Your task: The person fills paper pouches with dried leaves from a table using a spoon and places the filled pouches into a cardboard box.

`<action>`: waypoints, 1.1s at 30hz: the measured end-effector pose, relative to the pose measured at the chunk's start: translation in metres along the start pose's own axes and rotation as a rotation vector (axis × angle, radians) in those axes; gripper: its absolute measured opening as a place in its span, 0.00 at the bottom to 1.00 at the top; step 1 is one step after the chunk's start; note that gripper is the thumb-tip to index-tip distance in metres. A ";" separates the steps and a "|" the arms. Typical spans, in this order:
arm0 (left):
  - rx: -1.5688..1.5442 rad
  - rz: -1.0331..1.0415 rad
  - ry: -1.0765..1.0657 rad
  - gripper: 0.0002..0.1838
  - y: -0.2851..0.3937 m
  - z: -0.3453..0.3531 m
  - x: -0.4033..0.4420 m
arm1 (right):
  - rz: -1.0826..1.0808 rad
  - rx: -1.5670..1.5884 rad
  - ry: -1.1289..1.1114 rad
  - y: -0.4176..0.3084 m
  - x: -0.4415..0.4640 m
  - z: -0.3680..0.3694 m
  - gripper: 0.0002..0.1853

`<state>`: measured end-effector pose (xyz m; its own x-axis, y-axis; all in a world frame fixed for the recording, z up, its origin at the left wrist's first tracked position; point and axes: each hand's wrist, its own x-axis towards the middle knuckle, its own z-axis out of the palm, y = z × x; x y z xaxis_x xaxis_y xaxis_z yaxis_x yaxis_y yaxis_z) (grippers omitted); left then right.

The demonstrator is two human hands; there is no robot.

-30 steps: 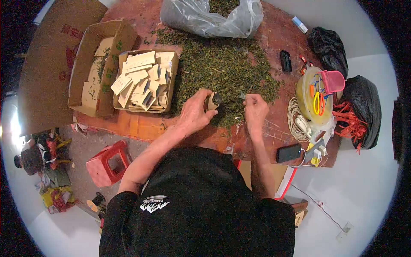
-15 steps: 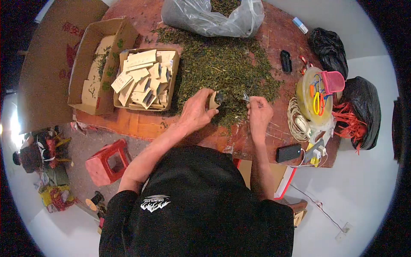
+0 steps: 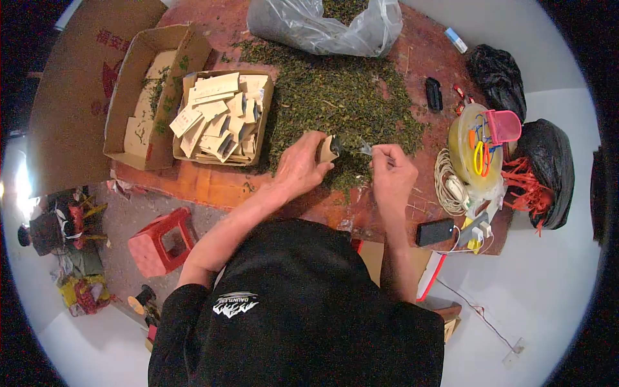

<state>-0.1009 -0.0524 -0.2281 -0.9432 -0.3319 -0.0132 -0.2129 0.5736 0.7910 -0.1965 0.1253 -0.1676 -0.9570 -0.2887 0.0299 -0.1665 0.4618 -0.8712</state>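
Note:
My left hand (image 3: 302,162) is closed round a small brown paper packet (image 3: 327,149), whose dark open mouth faces right. My right hand (image 3: 392,169) pinches the handle of a small shiny spoon (image 3: 365,149); the spoon's tip points left toward the packet's mouth, and its far end blurs into the leaves behind. Under and beyond both hands spreads a heap of dried green-brown leaves (image 3: 342,97). Left of my left hand, a cardboard box (image 3: 263,132) holds many similar brown packets (image 3: 209,119), some with open dark mouths.
A clear plastic bag (image 3: 290,29) of leaves sits at the back. A larger carton (image 3: 126,145) stands at the left. On the right are a round tub (image 3: 459,145), a coiled cord (image 3: 445,184), a phone (image 3: 434,232) and black bags (image 3: 548,168). A red stool (image 3: 148,248) is on the floor.
The spoon in my right hand has come nearer the packet's mouth, its tip now pointing left. My left hand still holds the packet, in nearly the same place. The view has shifted slightly.

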 end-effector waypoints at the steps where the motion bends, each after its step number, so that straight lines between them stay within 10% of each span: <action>1: -0.007 0.002 -0.001 0.33 0.000 0.000 0.000 | -0.034 -0.060 -0.004 -0.002 -0.001 0.001 0.05; 24: 0.027 0.042 0.007 0.31 0.004 0.001 -0.001 | -0.755 -0.529 -0.051 -0.018 -0.021 0.017 0.11; 33: -0.115 -0.016 0.085 0.30 0.009 -0.019 -0.012 | -0.510 -0.529 0.095 0.033 -0.018 -0.019 0.09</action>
<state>-0.0869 -0.0575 -0.2092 -0.9137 -0.4058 0.0216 -0.1929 0.4798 0.8559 -0.1897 0.1617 -0.1878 -0.7426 -0.5124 0.4312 -0.6652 0.6392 -0.3859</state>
